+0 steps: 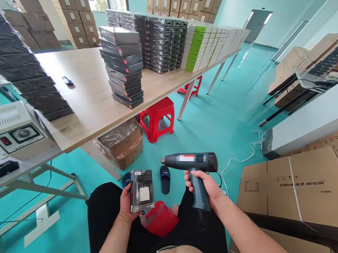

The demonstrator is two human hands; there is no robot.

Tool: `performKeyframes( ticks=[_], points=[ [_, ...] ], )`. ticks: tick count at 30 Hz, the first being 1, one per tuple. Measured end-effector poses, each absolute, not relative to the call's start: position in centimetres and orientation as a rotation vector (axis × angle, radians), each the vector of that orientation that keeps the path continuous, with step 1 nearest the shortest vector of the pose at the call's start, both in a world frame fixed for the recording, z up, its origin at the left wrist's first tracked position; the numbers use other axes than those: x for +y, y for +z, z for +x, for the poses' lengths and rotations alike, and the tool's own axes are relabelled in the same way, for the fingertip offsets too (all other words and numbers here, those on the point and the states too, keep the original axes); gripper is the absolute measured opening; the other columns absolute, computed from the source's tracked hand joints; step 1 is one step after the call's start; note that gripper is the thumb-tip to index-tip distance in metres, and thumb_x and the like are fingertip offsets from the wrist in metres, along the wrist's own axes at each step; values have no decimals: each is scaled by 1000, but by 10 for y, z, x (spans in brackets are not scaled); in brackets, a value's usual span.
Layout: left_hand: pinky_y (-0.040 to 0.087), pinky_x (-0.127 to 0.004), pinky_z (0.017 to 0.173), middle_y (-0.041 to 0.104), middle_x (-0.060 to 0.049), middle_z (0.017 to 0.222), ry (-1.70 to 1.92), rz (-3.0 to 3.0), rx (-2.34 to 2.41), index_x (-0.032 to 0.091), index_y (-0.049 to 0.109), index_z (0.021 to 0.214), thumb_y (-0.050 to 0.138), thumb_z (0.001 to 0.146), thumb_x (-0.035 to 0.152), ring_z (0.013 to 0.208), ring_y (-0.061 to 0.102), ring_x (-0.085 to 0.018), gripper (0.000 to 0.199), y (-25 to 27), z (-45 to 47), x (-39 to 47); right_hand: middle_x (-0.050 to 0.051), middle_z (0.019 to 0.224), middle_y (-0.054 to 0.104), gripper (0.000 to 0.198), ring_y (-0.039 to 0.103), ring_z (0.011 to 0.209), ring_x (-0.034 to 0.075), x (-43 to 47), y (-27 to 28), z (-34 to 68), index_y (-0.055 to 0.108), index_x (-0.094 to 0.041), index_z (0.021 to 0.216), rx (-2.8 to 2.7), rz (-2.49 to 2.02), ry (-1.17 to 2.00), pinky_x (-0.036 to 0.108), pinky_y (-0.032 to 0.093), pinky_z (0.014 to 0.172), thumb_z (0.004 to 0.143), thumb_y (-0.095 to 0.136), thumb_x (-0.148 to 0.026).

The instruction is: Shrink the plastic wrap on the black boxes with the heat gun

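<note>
My left hand [126, 205] grips a thin black retail box [142, 190] by its left and lower edge. The box is tilted up, showing a face with a white square device pictured on it. In my right hand [207, 184] is a dark heat gun [189, 163], fingers wrapped around its handle. Its nozzle points left, over and to the right of the box, with a gap between them. Both things are held above my lap, over the red stool [161, 219].
Ahead runs a long wooden table [88, 87] bearing a stack of dark boxes [124, 65] and wrapped stacks. A control unit [16, 129] stands at the left. Flattened cartons [301, 196] lie at the right. A white cable [239, 159], a red stool [158, 117] and slippers [165, 179] are on the floor.
</note>
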State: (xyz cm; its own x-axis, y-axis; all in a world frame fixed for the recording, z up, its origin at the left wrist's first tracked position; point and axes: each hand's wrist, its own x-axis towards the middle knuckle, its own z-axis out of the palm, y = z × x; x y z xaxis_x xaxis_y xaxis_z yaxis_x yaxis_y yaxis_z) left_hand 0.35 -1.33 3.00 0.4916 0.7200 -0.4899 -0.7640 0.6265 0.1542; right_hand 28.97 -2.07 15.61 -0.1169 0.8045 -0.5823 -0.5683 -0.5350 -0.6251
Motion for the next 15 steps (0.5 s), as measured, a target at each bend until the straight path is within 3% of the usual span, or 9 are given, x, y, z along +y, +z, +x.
performKeyframes(
  ticks=[6, 12, 15],
  points=[
    [42, -54, 95, 59, -17, 128, 914, -61, 388, 17, 43, 139, 45, 87, 47, 114, 58, -35, 60, 38, 6, -11, 4, 78, 67, 19, 62, 61, 12, -34, 131, 342, 64, -13, 94, -170, -1207, 1742, 21, 53, 52, 79, 60, -24],
    [38, -59, 96, 64, -20, 119, 910, 10, 432, 11, 52, 131, 47, 87, 40, 114, 56, -39, 53, 33, 14, -26, 4, 75, 70, 24, 64, 58, 12, -67, 91, 351, 66, -15, 92, -20, -1230, 1709, 21, 55, 50, 70, 71, -24],
    [40, -59, 95, 66, -19, 116, 1067, 85, 432, 12, 57, 126, 45, 87, 34, 115, 56, -38, 47, 59, 5, -11, 5, 71, 70, 26, 66, 56, 15, -68, 73, 347, 69, -19, 85, -70, -1246, 1780, 24, 56, 49, 61, 77, -28]
  ],
)
